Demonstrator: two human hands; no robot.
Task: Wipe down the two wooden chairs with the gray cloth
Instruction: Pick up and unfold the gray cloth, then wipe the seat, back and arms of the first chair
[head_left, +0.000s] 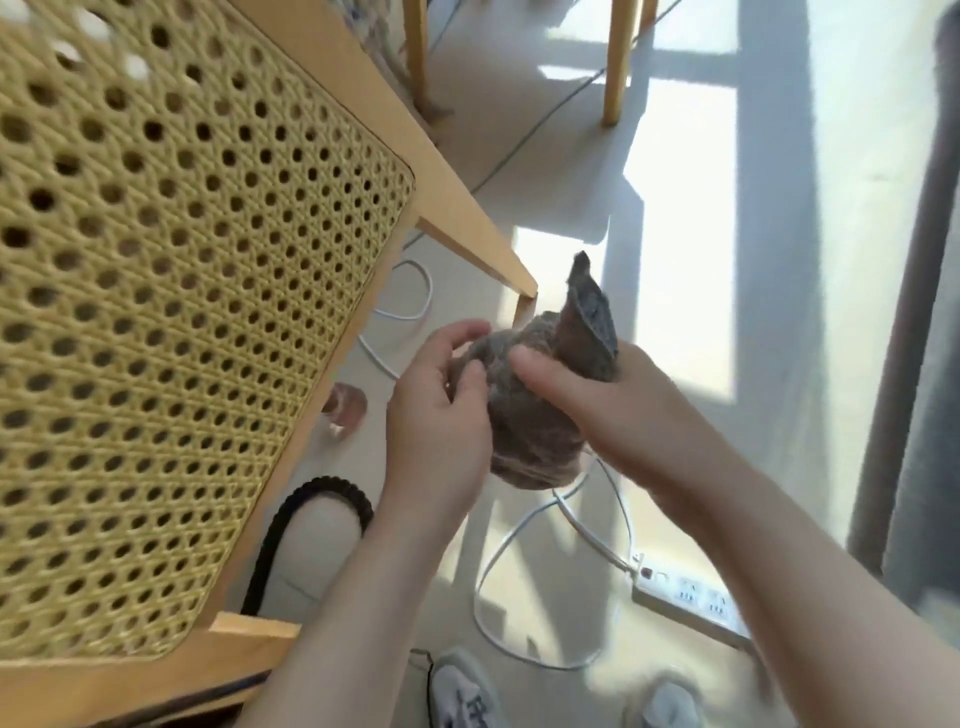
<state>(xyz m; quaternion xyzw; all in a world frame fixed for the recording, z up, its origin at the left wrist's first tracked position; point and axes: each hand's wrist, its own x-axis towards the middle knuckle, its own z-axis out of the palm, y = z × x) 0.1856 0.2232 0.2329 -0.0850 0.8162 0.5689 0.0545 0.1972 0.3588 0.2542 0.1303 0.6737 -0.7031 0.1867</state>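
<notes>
Both of my hands hold the gray cloth, bunched into a ball in mid-air right of the near chair, one corner sticking up. My left hand pinches its left side. My right hand grips it from the right, thumb on top. The near wooden chair fills the left of the view, its woven cane panel facing me. The cloth touches no part of the chair. Legs of a second wooden chair stand at the top.
On the pale floor lie looping white cables, a white power strip and a black ribbed cord. My shoes show at the bottom edge. A dark curtain hangs at the right.
</notes>
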